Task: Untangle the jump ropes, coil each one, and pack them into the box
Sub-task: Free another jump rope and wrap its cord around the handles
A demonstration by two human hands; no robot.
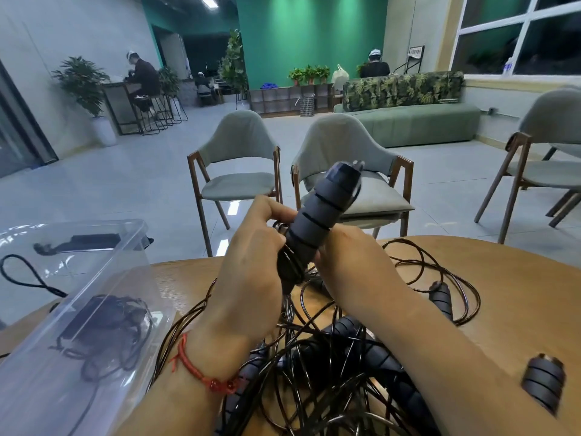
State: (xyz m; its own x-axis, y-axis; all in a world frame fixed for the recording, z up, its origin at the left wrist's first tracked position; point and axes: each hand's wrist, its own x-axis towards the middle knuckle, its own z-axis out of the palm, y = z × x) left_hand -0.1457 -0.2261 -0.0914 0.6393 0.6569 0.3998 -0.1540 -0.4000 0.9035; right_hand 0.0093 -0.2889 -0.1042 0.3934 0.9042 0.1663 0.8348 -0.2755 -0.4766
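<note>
Head view, both hands up over the tabletop (518, 294)
- Ribbed dark handle (323, 209) held above the tangle, tilted, upper end pointing far and right
- Left hand (251, 256): fingers curled round the lower end of the handle, where black cord is looped; red string bracelet (204, 372) on the wrist
- Right hand (349, 262): curled against the right side of the same handle, thumb touching it; fingertips hidden behind it
- Tangle of ropes (314, 357) lies on the tabletop under and near the hands, cords crossing many times
- Second handle (440, 298) to the right in the loops; third handle (544, 382) near right, apart
- Clear box (103, 269) at left, a coiled rope (107, 322) inside
- Two grey chairs (239, 184) beyond the far edge
</note>
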